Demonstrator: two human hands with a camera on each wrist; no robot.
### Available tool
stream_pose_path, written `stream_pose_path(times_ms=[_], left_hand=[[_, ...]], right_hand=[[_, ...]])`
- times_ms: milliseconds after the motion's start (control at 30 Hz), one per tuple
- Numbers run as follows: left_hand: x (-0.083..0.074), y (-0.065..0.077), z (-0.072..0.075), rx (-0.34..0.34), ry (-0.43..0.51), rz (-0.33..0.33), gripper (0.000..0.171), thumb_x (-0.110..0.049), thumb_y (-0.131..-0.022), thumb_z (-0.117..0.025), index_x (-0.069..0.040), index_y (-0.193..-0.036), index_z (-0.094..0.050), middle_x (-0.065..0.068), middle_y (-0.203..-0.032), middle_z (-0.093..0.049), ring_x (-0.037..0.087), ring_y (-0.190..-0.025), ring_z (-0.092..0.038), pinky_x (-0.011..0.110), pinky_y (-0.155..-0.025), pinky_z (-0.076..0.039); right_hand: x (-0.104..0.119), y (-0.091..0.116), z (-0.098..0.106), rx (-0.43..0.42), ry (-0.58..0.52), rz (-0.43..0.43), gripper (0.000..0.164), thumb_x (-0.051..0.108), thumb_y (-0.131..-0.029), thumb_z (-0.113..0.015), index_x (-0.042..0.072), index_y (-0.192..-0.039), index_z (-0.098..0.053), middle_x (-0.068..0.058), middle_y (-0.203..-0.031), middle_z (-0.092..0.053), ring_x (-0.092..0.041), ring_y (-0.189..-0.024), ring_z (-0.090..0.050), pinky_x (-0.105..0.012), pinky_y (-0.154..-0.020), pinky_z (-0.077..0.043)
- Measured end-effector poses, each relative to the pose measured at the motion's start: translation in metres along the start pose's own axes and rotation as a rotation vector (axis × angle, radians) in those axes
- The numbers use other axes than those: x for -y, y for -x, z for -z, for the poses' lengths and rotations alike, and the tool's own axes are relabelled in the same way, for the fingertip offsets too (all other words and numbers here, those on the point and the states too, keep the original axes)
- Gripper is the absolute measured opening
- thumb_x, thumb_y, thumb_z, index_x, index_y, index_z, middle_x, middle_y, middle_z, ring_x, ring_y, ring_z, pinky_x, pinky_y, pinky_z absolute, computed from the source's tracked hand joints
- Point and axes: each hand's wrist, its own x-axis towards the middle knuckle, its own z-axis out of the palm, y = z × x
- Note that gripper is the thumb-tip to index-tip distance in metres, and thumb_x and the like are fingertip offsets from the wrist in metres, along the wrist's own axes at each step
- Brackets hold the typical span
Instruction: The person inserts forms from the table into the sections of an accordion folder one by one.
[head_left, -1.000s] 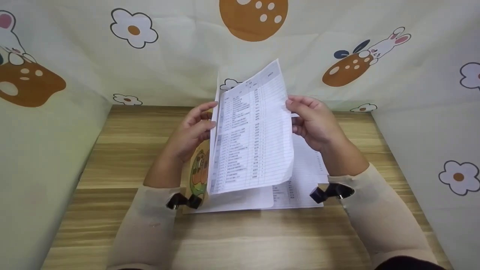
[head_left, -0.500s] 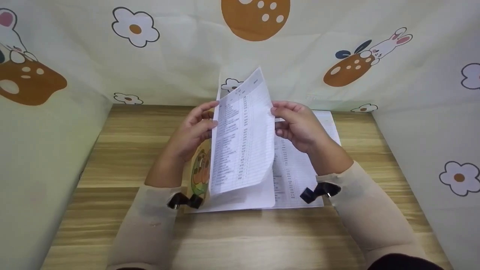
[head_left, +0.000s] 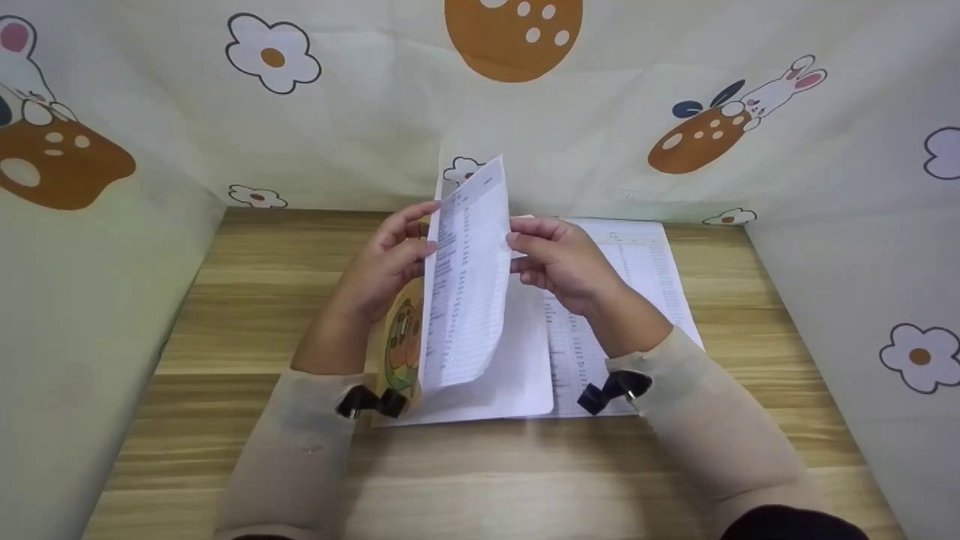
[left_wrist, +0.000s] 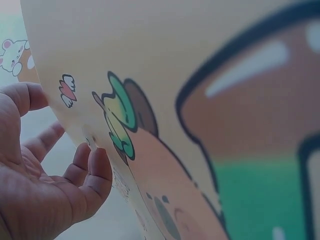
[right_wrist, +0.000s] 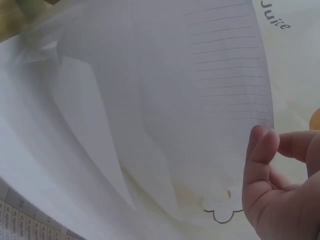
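My left hand (head_left: 386,259) grips the raised edge of a tan cover (head_left: 403,337) with a cartoon drawing, thumb and fingers at that edge. The cover's drawing fills much of the left wrist view, a pinkish figure (left_wrist: 165,185) among its pictures. Against the cover's inner side stands a sheet (head_left: 469,285) printed with a table, tilted and bowed. My right hand (head_left: 562,259) pinches this sheet's right edge. Below it lies a white page (head_left: 521,367) with a rounded corner. The right wrist view shows ruled lines on the held sheet (right_wrist: 230,75); other fingers are partly hidden.
Printed sheets (head_left: 652,277) lie flat on the wooden table (head_left: 262,300), partly under the white page and my right arm. A cloth backdrop (head_left: 375,135) with flowers and rabbits stands behind and at both sides. A small black camera (head_left: 615,390) sits on each wrist.
My right hand has moved left and slightly down, bringing the printed sheet's edge closer to the cover. More of the flat sheets at right shows. My left hand has stayed in place.
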Motion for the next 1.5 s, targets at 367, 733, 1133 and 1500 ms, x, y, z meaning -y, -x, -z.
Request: stream_pose_path(times_ms=[367,733,1133,1500], left_hand=[[0.0,0.0,-0.002,0.014,-0.007,0.006,0.062,-0.005,-0.1,-0.058,-0.01,-0.16,-0.046,0.024,-0.136,-0.046,0.037,-0.119,-0.056,0.031,-0.089,-0.057],[0.002,0.001,-0.004,0.011,-0.02,0.008,0.061,-0.006,-0.1,-0.058,-0.011,-0.16,-0.047,0.03,-0.141,-0.045,0.043,-0.122,-0.056,0.035,-0.093,-0.057],[0.005,-0.002,-0.002,0.0,-0.011,-0.001,0.06,-0.004,-0.1,-0.056,-0.01,-0.159,-0.048,0.028,-0.137,-0.047,0.039,-0.117,-0.058,0.029,-0.087,-0.057],[0.003,-0.001,0.0,-0.031,0.022,-0.016,0.059,-0.002,-0.099,-0.054,-0.01,-0.157,-0.05,0.027,-0.136,-0.05,0.036,-0.114,-0.06,0.027,-0.084,-0.056]], right_hand=[[-0.013,-0.01,-0.01,-0.021,0.033,0.003,0.036,0.012,-0.1,-0.073,0.003,-0.134,-0.069,-0.004,-0.103,-0.073,-0.015,-0.075,-0.073,-0.021,-0.065,-0.058],[-0.019,-0.018,-0.017,-0.048,0.108,-0.005,0.035,0.009,-0.095,-0.075,0.002,-0.129,-0.07,-0.002,-0.094,-0.076,-0.014,-0.072,-0.072,-0.023,-0.063,-0.058],[-0.021,-0.014,-0.007,-0.077,0.114,-0.004,0.038,0.016,-0.097,-0.077,0.001,-0.132,-0.07,-0.004,-0.101,-0.075,-0.014,-0.077,-0.074,-0.022,-0.065,-0.059],[-0.023,0.004,0.04,-0.14,0.145,0.046,0.029,0.021,-0.1,-0.075,0.008,-0.126,-0.072,-0.004,-0.106,-0.074,-0.012,-0.079,-0.074,-0.021,-0.065,-0.058]])
